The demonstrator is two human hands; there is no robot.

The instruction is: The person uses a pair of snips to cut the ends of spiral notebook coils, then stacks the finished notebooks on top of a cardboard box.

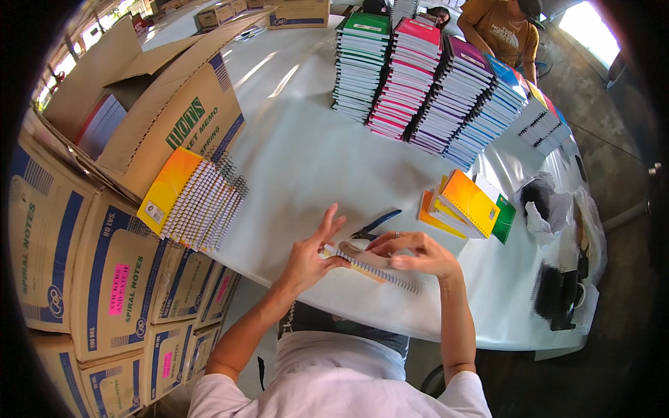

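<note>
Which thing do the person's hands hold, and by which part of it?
The left hand grips a small spiral notebook by its left end. The right hand is over it; whether it grips cannot be told.

Green lettering (184, 124) stands on the open carton (148, 155) at left, and printed pink labels (119, 290) on the near-left stacked cartons (99, 279).

Counter (286, 153): white-topped, spreading before you, streaked with glare
Floor (592, 115): grey, to your right
Bright opening (591, 33): far off, upper right
</note>
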